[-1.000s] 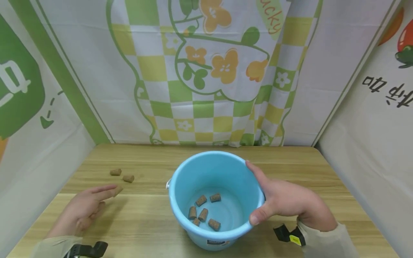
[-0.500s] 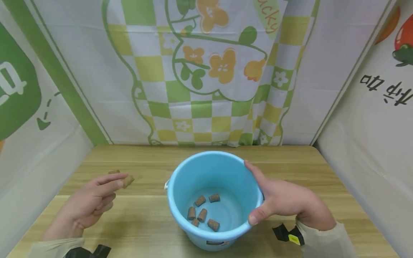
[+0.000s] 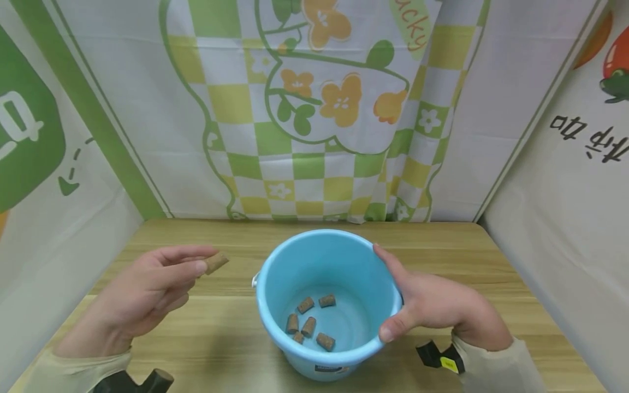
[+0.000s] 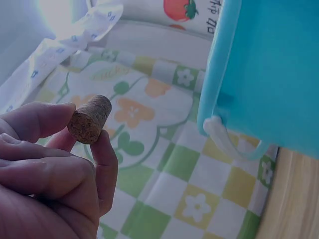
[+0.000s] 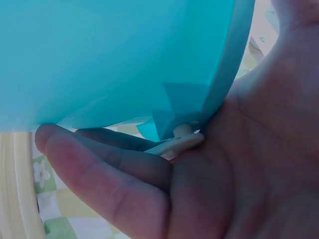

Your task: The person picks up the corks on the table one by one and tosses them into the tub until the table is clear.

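Between thumb and fingertips, my left hand pinches a brown cork stopper, raised above the table to the left of a light blue bucket. The left wrist view shows this cork tilted, clear of the bucket's rim. My right hand holds the bucket by its right rim, thumb over the edge. In the right wrist view its fingers lie along the outer wall, beside the white handle joint. Several cork stoppers lie on the bucket's floor.
A wooden table carries the bucket. Behind it hangs a patterned curtain, and white printed sheets stand along both sides. The bucket's white handle end sticks out on the left.
My left hand has risen and moved right with the pinched cork. Two corks seen earlier on the table at left are out of sight behind that hand. The right hand and bucket stay put.
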### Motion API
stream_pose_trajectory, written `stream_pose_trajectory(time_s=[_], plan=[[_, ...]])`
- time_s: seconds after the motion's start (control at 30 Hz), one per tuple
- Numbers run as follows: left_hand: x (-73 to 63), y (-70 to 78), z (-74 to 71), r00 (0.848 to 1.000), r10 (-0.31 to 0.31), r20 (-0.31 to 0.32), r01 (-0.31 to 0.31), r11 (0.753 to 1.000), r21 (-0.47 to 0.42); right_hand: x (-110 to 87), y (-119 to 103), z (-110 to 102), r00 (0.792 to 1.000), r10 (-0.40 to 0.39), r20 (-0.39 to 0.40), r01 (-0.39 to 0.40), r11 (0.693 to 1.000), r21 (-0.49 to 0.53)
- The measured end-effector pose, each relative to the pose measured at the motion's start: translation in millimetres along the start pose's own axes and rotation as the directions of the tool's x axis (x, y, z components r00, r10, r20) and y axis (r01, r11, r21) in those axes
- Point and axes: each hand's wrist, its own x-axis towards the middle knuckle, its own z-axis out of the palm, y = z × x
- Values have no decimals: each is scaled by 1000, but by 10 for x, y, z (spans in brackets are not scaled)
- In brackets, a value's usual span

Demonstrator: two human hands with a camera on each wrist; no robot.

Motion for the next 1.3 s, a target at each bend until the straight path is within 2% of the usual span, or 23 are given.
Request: stream_pose_trajectory(time_s=[0.17, 0.27, 0.5, 0.7, 0.87, 1.3], plan=[[108, 114, 172, 999, -29, -38, 32, 996, 80, 3, 2, -5, 1000, 9, -1, -9, 1000, -11], [162, 150, 269, 999, -30, -35, 33, 994, 99, 1, 3, -4, 1000, 12, -6, -12, 1000, -15], [279, 126, 432, 1000, -25, -15, 26, 993, 119, -2, 0, -2, 1000, 9, -16, -9, 1000, -14], [352, 82, 504, 999, -37, 3, 36, 993, 114, 0, -8, -5, 1000, 21, -14, -21, 1000, -14], [384, 106, 573, 998, -56, 6, 55, 990, 129, 6, 4, -1, 1000, 5, -7, -5, 1000, 1], [475, 115, 649, 991, -132, -33, 135, 979, 152, -4, -1, -1, 1000, 12, -8, -12, 1000, 10]])
